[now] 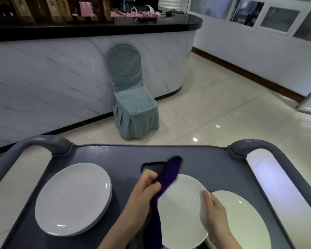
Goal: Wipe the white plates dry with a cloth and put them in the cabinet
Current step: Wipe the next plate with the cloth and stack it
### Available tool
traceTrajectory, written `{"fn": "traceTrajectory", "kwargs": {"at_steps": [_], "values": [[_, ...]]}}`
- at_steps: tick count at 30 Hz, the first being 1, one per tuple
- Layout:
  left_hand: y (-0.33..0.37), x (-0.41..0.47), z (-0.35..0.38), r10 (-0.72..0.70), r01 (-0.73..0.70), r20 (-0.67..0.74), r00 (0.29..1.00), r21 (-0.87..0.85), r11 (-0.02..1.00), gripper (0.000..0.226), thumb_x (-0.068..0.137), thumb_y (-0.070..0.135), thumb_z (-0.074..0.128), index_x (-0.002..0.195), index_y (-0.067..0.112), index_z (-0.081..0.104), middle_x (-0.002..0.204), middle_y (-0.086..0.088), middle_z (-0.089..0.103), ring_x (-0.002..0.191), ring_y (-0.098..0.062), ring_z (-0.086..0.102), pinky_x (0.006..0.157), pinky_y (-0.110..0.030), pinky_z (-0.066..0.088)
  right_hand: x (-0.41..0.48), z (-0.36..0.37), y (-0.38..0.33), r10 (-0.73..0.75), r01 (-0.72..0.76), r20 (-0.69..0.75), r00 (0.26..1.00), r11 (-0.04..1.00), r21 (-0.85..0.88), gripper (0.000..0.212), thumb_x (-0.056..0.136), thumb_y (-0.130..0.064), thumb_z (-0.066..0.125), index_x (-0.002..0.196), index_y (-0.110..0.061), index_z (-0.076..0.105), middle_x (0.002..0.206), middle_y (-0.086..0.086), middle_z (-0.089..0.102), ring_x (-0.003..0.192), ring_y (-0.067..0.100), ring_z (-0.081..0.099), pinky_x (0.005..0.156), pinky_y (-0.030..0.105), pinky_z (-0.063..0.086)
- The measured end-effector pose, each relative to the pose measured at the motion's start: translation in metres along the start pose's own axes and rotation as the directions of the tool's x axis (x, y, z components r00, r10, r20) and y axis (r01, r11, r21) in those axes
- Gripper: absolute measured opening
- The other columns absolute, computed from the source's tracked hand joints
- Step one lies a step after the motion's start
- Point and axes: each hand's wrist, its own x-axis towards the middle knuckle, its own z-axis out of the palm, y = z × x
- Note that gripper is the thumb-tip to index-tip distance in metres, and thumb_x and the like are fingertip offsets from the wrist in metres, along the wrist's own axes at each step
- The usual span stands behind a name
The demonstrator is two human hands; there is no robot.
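Note:
A white plate (181, 209) is lifted and tilted above the grey cart top (126, 155). My right hand (214, 214) grips its right rim. My left hand (147, 186) holds a dark purple cloth (169, 175) bunched against the plate's left edge; part of the cloth hangs down below my wrist. A second white plate (246, 221) lies on the cart at the right, partly behind my right hand. On the left of the cart sits a stack of white plates (72, 198).
The cart has raised grey handles at the left (43, 141) and right (255, 144) far corners. Beyond it stands a chair with a blue-grey cover (131, 97) against a curved marble-look counter (61, 78). Tiled floor (223, 114) stretches to the right.

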Motion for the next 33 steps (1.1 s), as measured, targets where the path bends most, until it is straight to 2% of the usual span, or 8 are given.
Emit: {"fn": "traceTrajectory", "kwargs": {"at_steps": [4, 8, 11, 15, 18, 22, 29, 33], "values": [[0.0, -0.01, 0.007, -0.206, 0.053, 0.441, 0.874, 0.336, 0.94, 0.014, 0.086, 0.036, 0.05, 0.078, 0.028, 0.057, 0.09, 0.008, 0.072, 0.094, -0.007, 0.065, 0.09, -0.035, 0.047, 0.004, 0.011, -0.008, 0.11, -0.115, 0.043, 0.993, 0.981, 0.159, 0.026, 0.1, -0.025, 0.054, 0.096, -0.003, 0.067, 0.113, 0.01, 0.07, 0.104, 0.02, 0.064, 0.094, 0.032, 0.048], [-0.025, -0.009, -0.001, 0.101, -0.046, -0.047, 0.994, 0.65, 0.758, 0.006, 0.094, 0.04, 0.056, 0.093, 0.04, 0.062, 0.098, 0.022, 0.068, 0.092, 0.006, 0.06, 0.093, -0.035, 0.051, 0.003, 0.009, -0.019, 0.093, -0.11, 0.077, 0.993, 0.963, 0.246, 0.026, 0.102, -0.033, 0.052, 0.123, -0.021, 0.06, 0.106, -0.011, 0.063, 0.096, 0.007, 0.059, 0.092, 0.03, 0.038], [-0.042, -0.004, 0.008, 0.174, -0.052, -0.032, 0.984, 0.889, 0.455, 0.052, 0.096, 0.051, 0.046, 0.145, 0.041, 0.033, 0.154, 0.025, 0.021, 0.144, 0.003, 0.012, 0.12, -0.024, 0.007, -0.002, 0.012, -0.022, 0.083, -0.105, 0.091, 0.992, 0.955, 0.279, 0.018, 0.102, -0.031, 0.052, 0.112, -0.021, 0.062, 0.098, -0.016, 0.062, 0.086, -0.003, 0.055, 0.086, 0.026, 0.04], [-0.058, -0.004, 0.029, 0.082, -0.147, 0.137, 0.987, 0.979, 0.142, 0.07, 0.094, 0.059, 0.023, 0.154, 0.037, -0.006, 0.156, 0.018, -0.025, 0.144, -0.014, -0.029, 0.115, -0.044, -0.023, -0.009, 0.016, -0.026, 0.066, -0.089, 0.08, 0.995, 0.94, 0.33, 0.029, 0.101, -0.035, 0.052, 0.122, -0.019, 0.064, 0.102, -0.017, 0.063, 0.099, 0.009, 0.059, 0.092, 0.029, 0.041], [-0.062, -0.012, 0.037, 0.048, -0.296, 0.293, 0.955, 0.935, 0.196, 0.068, 0.091, 0.058, 0.016, 0.155, 0.038, 0.007, 0.156, 0.026, -0.019, 0.144, -0.009, -0.028, 0.116, -0.044, -0.02, -0.007, 0.012, -0.031, 0.054, -0.069, 0.049, 0.997, 0.914, 0.399, 0.034, 0.101, -0.034, 0.053, 0.129, -0.016, 0.061, 0.117, -0.008, 0.063, 0.114, 0.016, 0.056, 0.101, 0.033, 0.041], [-0.056, -0.008, 0.043, 0.13, -0.427, 0.408, 0.904, 0.834, 0.349, 0.054, 0.096, 0.048, 0.021, 0.147, 0.038, 0.036, 0.155, 0.035, 0.005, 0.145, 0.005, -0.012, 0.117, -0.039, -0.015, -0.021, 0.017, -0.037, 0.04, -0.064, 0.065, 0.997, 0.904, 0.422, 0.019, 0.102, -0.032, 0.052, 0.106, -0.02, 0.066, 0.097, -0.014, 0.067, 0.09, 0.003, 0.063, 0.077, 0.02, 0.046], [-0.037, 0.021, 0.042, 0.338, -0.254, 0.09, 0.937, 0.839, 0.482, 0.068, 0.096, 0.038, 0.052, 0.153, 0.029, 0.016, 0.159, 0.021, 0.007, 0.146, 0.006, 0.002, 0.123, -0.035, 0.0, -0.038, 0.023, -0.052, -0.105, 0.087, 0.026, 0.994, 0.924, 0.372, 0.03, 0.101, -0.025, 0.052, 0.075, -0.025, 0.068, 0.067, -0.024, 0.07, 0.066, -0.012, 0.063, 0.058, 0.008, 0.046], [-0.041, -0.003, 0.039, 0.356, -0.268, 0.193, 0.914, 0.947, 0.176, 0.059, 0.092, 0.043, 0.044, 0.147, 0.024, 0.041, 0.157, 0.011, 0.029, 0.146, -0.017, 0.026, 0.115, -0.055, 0.024, -0.026, 0.005, -0.074, -0.12, 0.119, -0.025, 0.993, 0.899, 0.421, 0.023, 0.101, -0.03, 0.054, 0.082, -0.028, 0.068, 0.08, -0.02, 0.071, 0.08, -0.005, 0.063, 0.073, 0.019, 0.047]]}}
